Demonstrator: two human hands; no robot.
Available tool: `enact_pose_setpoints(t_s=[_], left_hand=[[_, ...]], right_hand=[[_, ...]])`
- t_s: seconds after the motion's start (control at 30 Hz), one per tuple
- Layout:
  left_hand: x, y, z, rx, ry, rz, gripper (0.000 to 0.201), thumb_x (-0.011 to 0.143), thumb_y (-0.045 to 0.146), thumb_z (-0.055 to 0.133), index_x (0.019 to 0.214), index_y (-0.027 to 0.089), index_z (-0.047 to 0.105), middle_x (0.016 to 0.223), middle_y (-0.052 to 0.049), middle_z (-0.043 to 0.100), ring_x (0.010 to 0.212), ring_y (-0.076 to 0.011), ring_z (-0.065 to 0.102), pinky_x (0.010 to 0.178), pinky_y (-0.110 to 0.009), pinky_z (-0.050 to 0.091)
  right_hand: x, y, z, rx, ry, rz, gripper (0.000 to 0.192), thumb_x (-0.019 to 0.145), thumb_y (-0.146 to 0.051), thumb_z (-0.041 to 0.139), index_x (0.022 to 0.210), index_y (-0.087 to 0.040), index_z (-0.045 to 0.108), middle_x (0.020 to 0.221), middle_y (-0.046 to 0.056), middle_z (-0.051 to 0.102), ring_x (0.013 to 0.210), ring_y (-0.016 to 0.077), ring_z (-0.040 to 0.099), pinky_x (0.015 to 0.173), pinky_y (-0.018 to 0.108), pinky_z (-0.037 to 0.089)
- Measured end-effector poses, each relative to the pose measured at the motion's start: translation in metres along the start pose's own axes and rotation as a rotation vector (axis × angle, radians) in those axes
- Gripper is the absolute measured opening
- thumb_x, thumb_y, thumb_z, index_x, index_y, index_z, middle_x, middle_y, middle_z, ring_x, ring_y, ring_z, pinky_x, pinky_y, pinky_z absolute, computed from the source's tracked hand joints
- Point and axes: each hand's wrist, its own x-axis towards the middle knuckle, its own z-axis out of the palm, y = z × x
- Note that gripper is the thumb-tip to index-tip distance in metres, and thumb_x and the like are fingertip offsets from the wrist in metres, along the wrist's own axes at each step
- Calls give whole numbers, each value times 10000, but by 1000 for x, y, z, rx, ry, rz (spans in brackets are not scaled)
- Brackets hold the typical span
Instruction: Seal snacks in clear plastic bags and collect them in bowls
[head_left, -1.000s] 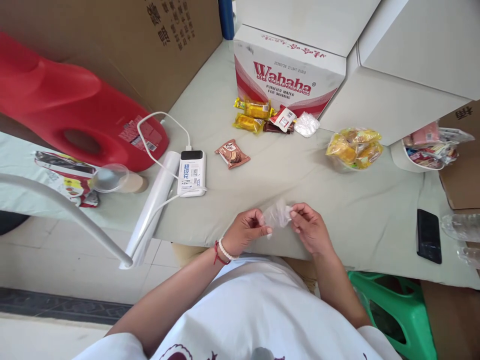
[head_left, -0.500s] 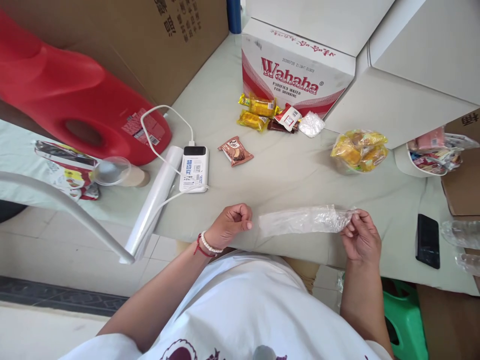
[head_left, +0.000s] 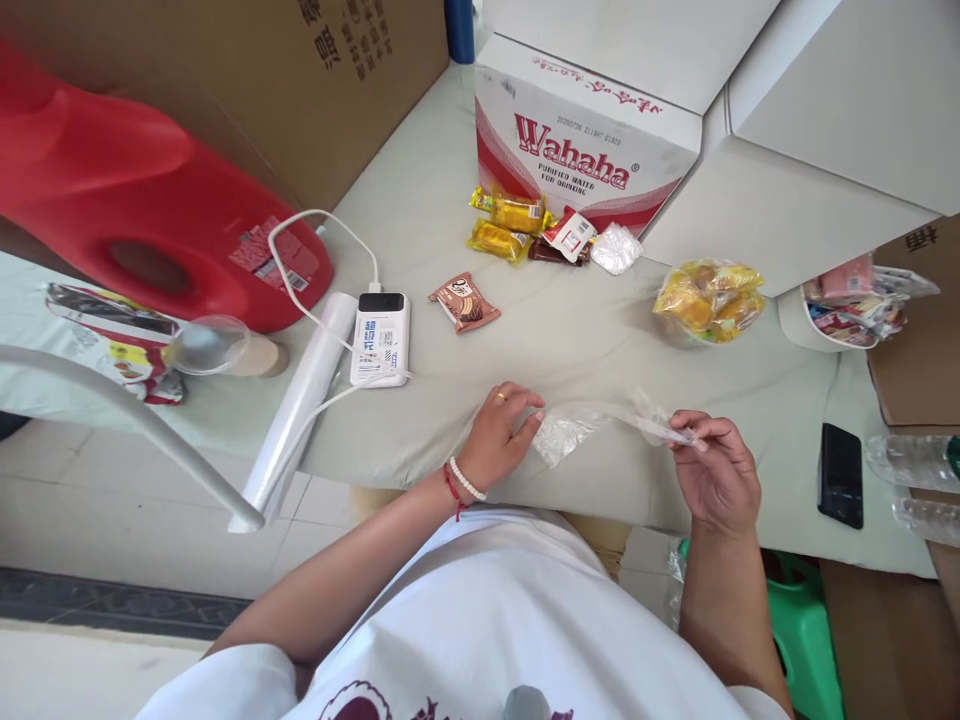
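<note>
A thin clear plastic bag [head_left: 592,422] is held at the near edge of the table [head_left: 600,340], its one end pinched between the fingertips of the right hand [head_left: 712,465], while the other end is pressed onto the table by the left hand [head_left: 504,430], whose fingers are spread flat. A white power bank [head_left: 381,338] with its cable and a white roll [head_left: 296,405] are placed to the left. A brown snack packet [head_left: 463,302] lies behind the hands. A clear bag [head_left: 711,298] is filled with yellow snacks, and a white bowl [head_left: 806,325] near the right edge holds wrapped packets. A black phone [head_left: 840,474] lies by the right edge.
</note>
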Motion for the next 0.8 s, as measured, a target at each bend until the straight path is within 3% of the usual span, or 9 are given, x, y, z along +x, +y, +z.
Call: enact_pose_setpoints(t_s=[0.13, 0.2, 0.3, 0.4, 0.5, 0.57, 0.63, 0.7, 0.8], left_hand=[[25, 21, 13, 20, -65, 136, 346, 978, 463, 574, 1220, 231, 660, 1240, -110, 679, 1269, -285, 558, 1097, -478, 448], [38, 32, 23, 5, -147, 194, 377, 938, 518, 630, 1186, 238, 678, 1230, -102, 698, 1326, -308, 528, 1140, -501, 401], [51, 43, 36, -111, -293, 215, 304, 941, 509, 605, 954, 223, 707, 1028, -70, 724, 1146, -270, 615, 1064, -444, 436], [53, 43, 39, -374, -401, 89, 399, 968, 532, 515, 773, 199, 617, 777, -14, 638, 777, -165, 592, 785, -311, 475], [45, 35, 34, -533, -313, -88, 448, 940, 613, 523, 750, 207, 521, 652, 35, 518, 624, -125, 481, 626, -264, 398], [36, 31, 30, -515, -189, -163, 435, 950, 605, 514, 754, 217, 485, 615, 52, 462, 594, -121, 445, 605, -259, 373], [27, 30, 30, -416, -54, -179, 388, 983, 544, 483, 768, 221, 492, 620, 45, 463, 608, -132, 449, 624, -266, 375], [18, 32, 31, -271, 63, -137, 334, 1005, 463, 463, 781, 222, 523, 664, 21, 508, 658, -149, 484, 669, -281, 390], [9, 38, 33, -124, 145, -50, 277, 1010, 387, 470, 808, 223, 567, 748, -12, 577, 737, -169, 535, 737, -300, 407]], right_hand=[[-4, -3, 1, 6, -68, -11, 43, 862, -279, 719, 870, -241, 702, 1040, 76, 665, 955, 200, 598, 795, 328, 498], [-3, -4, 5, -7, -102, -21, 32, 854, -267, 711, 853, -236, 700, 1042, 75, 661, 967, 204, 590, 805, 330, 485], [-1, -9, 9, -74, -172, -32, 35, 842, -261, 706, 827, -230, 705, 1066, 77, 657, 935, 201, 582, 820, 347, 473], [6, -12, 8, -161, -142, -69, 77, 809, -289, 737, 778, -227, 703, 1089, 82, 657, 976, 220, 595, 893, 389, 477], [14, -7, 2, -229, 76, -78, 131, 773, -311, 789, 797, -232, 687, 1160, 73, 647, 1031, 211, 603, 938, 384, 484], [16, 1, 3, -247, 250, -30, 199, 780, -342, 812, 888, -241, 679, 1169, 58, 640, 959, 169, 607, 895, 345, 506], [13, 10, 13, -207, 341, 60, 263, 832, -452, 780, 931, -239, 661, 1065, 42, 645, 836, 139, 595, 796, 303, 529], [5, 19, 33, -131, 272, 192, 396, 893, -624, 660, 913, -229, 657, 959, 45, 648, 781, 149, 601, 712, 294, 545], [-4, 29, 75, -114, 10, 344, 475, 877, -697, 633, 922, -226, 679, 976, 66, 682, 873, 197, 641, 762, 330, 581]])
